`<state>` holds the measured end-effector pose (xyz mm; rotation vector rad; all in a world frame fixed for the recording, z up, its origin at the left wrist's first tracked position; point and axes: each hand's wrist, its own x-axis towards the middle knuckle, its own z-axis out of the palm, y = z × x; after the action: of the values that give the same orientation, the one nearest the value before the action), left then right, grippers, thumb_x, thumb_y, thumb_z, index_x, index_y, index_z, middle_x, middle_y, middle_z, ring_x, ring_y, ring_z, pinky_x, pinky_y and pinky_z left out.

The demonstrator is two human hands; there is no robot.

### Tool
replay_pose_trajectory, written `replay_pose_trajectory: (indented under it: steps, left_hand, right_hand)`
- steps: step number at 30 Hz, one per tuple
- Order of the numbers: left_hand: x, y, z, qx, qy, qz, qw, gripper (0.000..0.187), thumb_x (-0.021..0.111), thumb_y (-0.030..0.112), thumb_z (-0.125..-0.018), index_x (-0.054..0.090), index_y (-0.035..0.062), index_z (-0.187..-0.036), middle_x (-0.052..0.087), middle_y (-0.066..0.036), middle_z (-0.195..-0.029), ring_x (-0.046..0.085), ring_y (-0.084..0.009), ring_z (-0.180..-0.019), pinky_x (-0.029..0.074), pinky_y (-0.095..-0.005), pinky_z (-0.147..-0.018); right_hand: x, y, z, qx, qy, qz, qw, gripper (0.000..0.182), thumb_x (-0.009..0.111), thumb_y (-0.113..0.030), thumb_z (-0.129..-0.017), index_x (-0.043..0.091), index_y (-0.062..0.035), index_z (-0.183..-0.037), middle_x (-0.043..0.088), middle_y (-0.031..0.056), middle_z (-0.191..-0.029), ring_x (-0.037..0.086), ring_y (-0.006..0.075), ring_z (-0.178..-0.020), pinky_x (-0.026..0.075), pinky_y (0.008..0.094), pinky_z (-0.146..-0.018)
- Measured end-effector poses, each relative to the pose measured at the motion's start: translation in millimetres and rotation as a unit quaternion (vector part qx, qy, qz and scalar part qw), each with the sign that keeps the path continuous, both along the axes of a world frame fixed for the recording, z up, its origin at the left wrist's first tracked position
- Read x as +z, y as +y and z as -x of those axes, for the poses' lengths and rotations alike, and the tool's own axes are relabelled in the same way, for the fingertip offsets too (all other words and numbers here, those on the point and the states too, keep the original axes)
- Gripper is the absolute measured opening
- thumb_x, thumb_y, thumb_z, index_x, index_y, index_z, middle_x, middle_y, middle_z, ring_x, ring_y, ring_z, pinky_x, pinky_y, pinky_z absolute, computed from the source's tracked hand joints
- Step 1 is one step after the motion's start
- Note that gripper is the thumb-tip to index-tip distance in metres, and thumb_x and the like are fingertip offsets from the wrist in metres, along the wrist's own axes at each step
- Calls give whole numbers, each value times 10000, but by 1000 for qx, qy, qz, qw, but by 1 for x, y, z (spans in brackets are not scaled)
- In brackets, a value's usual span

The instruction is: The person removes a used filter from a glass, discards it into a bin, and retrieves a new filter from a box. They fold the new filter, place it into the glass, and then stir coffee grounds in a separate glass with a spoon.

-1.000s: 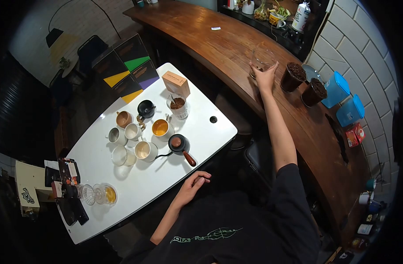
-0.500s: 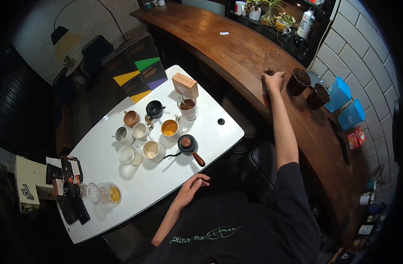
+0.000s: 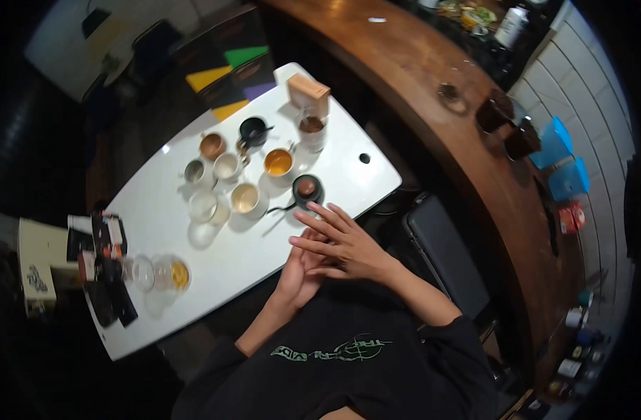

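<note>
Black gooseneck kettle (image 3: 308, 189) on white table (image 3: 362, 189), near edge closest to person. Right hand (image 3: 345, 245) just in front, fingers straight and spread wide, nothing visible in grasp; fingertips overlap kettle's near side in view, contact unclear. Left hand (image 3: 297, 274) partly hidden behind right; grasp and opening cannot be told. Beside kettle, cream-coloured mug (image 3: 245, 199) and mug with orange interior (image 3: 279, 162). Farther back, glass of brown grounds (image 3: 311, 133) by cardboard box (image 3: 308, 96). At right, wooden counter (image 3: 432, 133) with blue containers (image 3: 569, 180).
</note>
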<state>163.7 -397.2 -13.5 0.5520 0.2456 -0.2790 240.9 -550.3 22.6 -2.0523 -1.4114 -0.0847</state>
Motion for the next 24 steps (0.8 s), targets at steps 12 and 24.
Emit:
replay_pose_trajectory:
  steps: [12, 24]
  left_hand:
    - [-4, 53, 63, 255, 34, -228, 939, 289, 404, 295, -1054, 537, 56, -1148, 557, -129, -1254, 573, -238, -1128, 451, -380, -1000]
    - [-7, 16, 117, 456, 131, -335, 814, 318, 439, 298, -1075, 549, 55, -901, 588, -67, -1093, 573, -139, -961, 479, -326, -890]
  right_hand:
    - [-36, -26, 7, -294, 246, -123, 916, 249, 603, -96, -941, 593, -3, -1172, 576, 166, -1117, 595, 303, -983, 477, 377, -879]
    - [-38, 20, -30, -55, 292, -97, 950, 102, 625, -63, -931, 595, 34, -935, 585, 137, -794, 559, 253, -689, 457, 345, -690]
